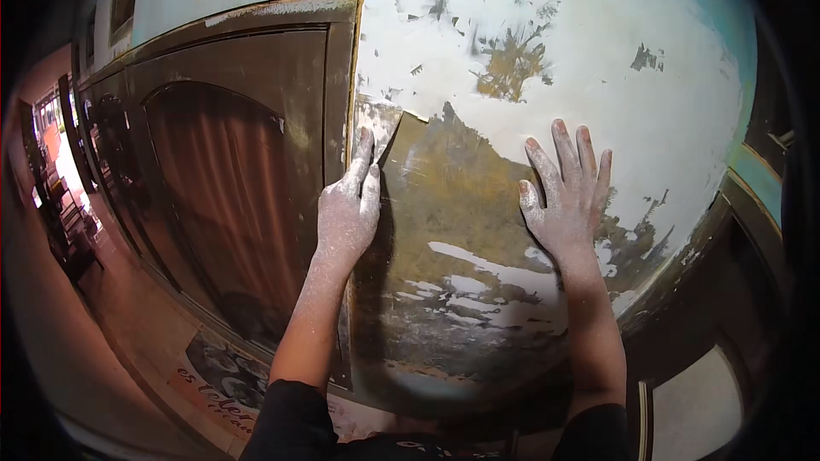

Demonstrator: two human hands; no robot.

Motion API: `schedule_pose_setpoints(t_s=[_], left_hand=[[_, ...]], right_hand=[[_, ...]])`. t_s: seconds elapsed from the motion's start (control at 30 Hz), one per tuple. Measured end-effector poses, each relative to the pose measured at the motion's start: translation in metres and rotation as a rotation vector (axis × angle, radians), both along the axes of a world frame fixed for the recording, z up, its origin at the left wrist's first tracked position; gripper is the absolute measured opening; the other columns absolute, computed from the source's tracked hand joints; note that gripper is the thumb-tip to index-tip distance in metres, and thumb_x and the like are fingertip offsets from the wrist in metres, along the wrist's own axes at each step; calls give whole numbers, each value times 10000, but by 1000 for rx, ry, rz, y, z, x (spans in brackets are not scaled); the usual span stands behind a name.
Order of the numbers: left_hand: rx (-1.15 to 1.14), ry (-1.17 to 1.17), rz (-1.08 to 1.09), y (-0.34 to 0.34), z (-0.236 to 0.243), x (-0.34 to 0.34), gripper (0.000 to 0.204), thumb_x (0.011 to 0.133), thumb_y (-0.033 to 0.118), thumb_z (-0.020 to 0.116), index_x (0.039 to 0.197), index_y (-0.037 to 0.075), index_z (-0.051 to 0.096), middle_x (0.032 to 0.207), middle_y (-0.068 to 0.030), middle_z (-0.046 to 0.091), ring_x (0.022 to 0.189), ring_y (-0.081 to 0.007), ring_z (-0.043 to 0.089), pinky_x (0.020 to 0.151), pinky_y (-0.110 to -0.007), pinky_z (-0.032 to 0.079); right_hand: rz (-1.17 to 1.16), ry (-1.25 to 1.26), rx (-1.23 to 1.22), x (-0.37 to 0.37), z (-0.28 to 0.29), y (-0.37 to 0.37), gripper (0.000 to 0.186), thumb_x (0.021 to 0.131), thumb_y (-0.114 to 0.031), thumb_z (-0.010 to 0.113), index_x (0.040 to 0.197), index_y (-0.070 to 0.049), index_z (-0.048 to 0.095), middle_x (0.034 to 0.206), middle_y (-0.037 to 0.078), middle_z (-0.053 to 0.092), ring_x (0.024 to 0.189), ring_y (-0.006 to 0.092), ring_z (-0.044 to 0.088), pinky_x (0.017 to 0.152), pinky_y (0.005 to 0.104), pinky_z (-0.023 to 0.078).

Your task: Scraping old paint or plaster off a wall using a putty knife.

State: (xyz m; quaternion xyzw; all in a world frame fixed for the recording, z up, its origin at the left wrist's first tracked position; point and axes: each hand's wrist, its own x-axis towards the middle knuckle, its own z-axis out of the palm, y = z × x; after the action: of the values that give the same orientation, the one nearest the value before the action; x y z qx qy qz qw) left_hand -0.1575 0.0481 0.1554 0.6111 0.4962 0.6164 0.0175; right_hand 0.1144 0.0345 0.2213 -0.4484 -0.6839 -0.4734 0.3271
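Observation:
My left hand [348, 215], coated in white dust, is closed around a scraper [382, 122]. Its dusty, wedge-shaped blade points up against the wall beside the dark door frame, and its handle is hidden in my fingers. My right hand [564, 192], just as dusty, rests flat with spread fingers on the wall [636, 132], holding nothing. White coating covers the upper wall in a ragged-edged layer. Between my hands lies a bare brownish-olive patch [461, 196], with white streaks [495, 269] remaining lower down.
A dark wooden door [231, 60] with a reddish-brown curtain [226, 196] stands on the left. A printed mat [222, 376] lies on the tiled floor below it. Another dark frame [760, 222] borders the wall at right. Far left, a bright opening [73, 154] shows beyond a passage.

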Motion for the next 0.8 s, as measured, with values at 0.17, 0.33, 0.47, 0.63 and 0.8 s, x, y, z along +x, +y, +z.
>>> schedule_pose_setpoints(t_s=[0.17, 0.33, 0.47, 0.63, 0.8], left_hand=[[22, -7, -30, -4, -26, 8, 514, 932, 149, 480, 1432, 182, 367, 719, -290, 569, 657, -441, 585, 618, -451, 463], [-26, -13, -70, -10, 2, 11, 513, 930, 141, 477, 1430, 180, 372, 714, -301, 546, 654, -440, 582, 611, -451, 462], [-38, -7, -78, -5, -28, 19, 523, 916, 134, 497, 1426, 143, 378, 696, -297, 548, 655, -434, 591, 610, -426, 472], [73, 62, -60, -3, -5, 18, 492, 949, 126, 438, 1436, 117, 368, 499, -115, 438, 453, -132, 466, 500, -314, 430], [58, 32, -85, -6, -31, 26, 496, 946, 113, 436, 1436, 114, 365, 490, -106, 416, 447, -122, 445, 493, -305, 422]], right_hand=[[-17, 20, -50, -2, 1, -4, 513, 785, -290, 661, 1285, -329, 548, 1499, -26, 319, 1410, 231, 225, 1142, 559, 117], [20, 20, -35, -2, -1, -3, 525, 758, -244, 676, 1268, -293, 559, 1491, -5, 335, 1404, 254, 237, 1142, 549, 120], [3, 13, -27, 4, 0, -2, 521, 778, -288, 665, 1285, -325, 548, 1500, -33, 315, 1408, 234, 231, 1136, 559, 127], [6, 13, -25, 0, -1, -1, 526, 776, -288, 671, 1285, -327, 547, 1499, -33, 318, 1406, 229, 234, 1136, 559, 135], [-3, 24, -32, 0, -1, -2, 527, 779, -312, 675, 1289, -334, 543, 1496, -37, 318, 1407, 219, 228, 1136, 557, 141]])
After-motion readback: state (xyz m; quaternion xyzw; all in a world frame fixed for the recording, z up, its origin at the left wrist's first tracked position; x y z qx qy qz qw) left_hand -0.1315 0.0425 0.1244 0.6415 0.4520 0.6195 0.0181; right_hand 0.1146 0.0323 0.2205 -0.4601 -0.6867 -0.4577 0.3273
